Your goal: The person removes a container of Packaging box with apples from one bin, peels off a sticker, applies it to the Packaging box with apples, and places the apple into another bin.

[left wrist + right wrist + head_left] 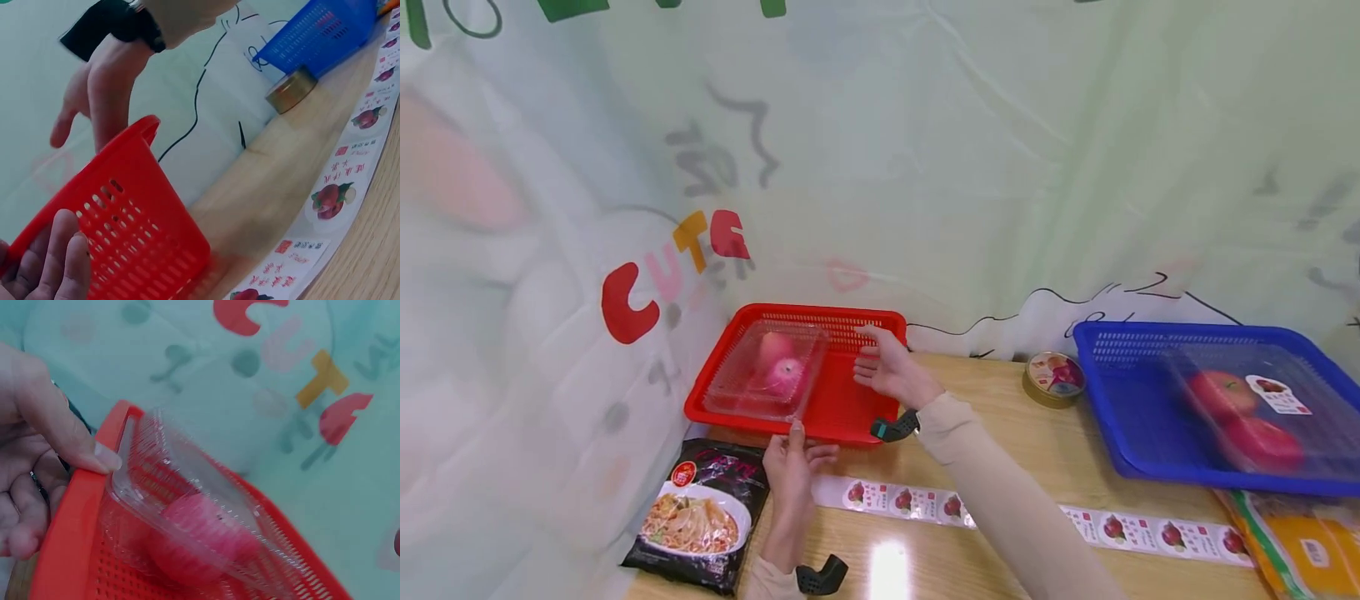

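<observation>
A clear plastic fruit box [741, 392] with two pinkish-red apples [784, 377] lies in the left part of the red basket [887, 317]. My left hand [793, 475] grips the basket's front rim. Its thumb [103, 459] lies over the rim, against the box's edge, while its other fingers [62, 259] lie outside the basket wall. Over the basket's right half hovers my right hand [887, 367], fingers loosely bent and holding nothing. In the left wrist view, part of the right hand [112, 87] is hidden behind the rim.
Right of the red basket stand a round tin [1054, 379] and a blue basket [1101, 417] with another clear box of apples [1262, 442]. A strip of apple labels [902, 502] runs along the table. A black noodle packet [700, 517] lies front left, an orange packet [1311, 542] front right.
</observation>
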Available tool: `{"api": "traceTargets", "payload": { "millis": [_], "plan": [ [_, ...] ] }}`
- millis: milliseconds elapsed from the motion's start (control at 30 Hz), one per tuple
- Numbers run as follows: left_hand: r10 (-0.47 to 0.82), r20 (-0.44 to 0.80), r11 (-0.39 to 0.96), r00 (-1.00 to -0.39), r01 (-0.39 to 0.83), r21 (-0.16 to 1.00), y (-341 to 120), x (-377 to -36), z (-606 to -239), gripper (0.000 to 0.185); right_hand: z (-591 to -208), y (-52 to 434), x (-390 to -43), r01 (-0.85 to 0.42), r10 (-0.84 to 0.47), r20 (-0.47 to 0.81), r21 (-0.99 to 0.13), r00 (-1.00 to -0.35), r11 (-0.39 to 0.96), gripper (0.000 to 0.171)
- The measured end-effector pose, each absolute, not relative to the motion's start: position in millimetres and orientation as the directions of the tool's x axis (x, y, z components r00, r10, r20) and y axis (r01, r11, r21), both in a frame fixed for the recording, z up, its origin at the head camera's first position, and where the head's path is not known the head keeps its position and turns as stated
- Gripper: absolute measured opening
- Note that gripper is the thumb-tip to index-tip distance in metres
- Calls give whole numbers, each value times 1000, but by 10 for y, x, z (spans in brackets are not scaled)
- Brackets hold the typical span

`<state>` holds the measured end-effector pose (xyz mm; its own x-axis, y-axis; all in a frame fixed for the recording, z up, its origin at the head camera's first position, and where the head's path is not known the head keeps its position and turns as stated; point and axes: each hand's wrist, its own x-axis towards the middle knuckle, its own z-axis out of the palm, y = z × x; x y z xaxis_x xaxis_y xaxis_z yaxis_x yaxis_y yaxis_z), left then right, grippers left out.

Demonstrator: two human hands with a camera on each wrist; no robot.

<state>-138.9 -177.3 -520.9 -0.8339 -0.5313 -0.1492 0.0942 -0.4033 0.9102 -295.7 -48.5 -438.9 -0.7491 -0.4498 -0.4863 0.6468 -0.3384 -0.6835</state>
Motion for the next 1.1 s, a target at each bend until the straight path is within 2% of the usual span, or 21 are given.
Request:
{"api": "traceTargets", "payload": {
  "millis": [133, 267, 633, 867, 1100],
  "plan": [
    [-540, -115, -381, -834, 120, 917, -1759, -1380, -5272, 23, -4487, -640, -2997, 704, -471, -547, -656, -692, -273, 97],
    [-553, -95, -378, -828, 148, 914, -1713, -1392, -5319, 24, -4550, -742, -3055, 721, -468, -576, -655, -670, -226, 100],
    [-548, -82, -387, -833, 166, 907, -1652, -1474, -5375, 22, -4770, -969, -3221, 714, -545, -569, -695, -615, -80, 83],
    [-557, -79, -384, -827, 172, 907, -1686, -1511, -5373, 21, -4788, -1102, -3234, 705, -539, -576, -707, -615, -49, 67],
    [-582, -71, -360, -810, 179, 916, -1757, -1486, -5410, 22, -4849, -1201, -3244, 708, -532, -589, -705, -609, -31, 70]
  ]
}}
